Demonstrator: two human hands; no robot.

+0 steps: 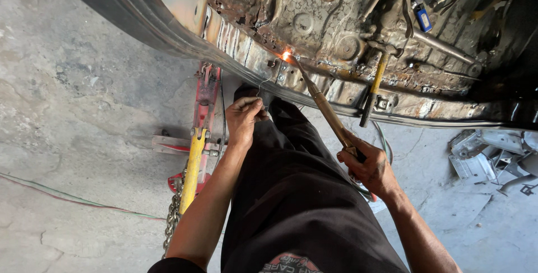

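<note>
My black trousers (297, 194) near; flame (286, 56) on the rusted sill (336, 91) beyond.
My right hand (372, 169) grips the brass torch (328, 113); my left hand (244, 119) pinches filler wire (268, 82). Lingering heat could burn through thin metal.

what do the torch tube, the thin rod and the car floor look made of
Torch tube: brass-like metal, dull golden sheen.
Thin rod in the left hand: bare grey wire, probably steel.
Car floor: sheet steel, rusted brown, flaking.
</note>
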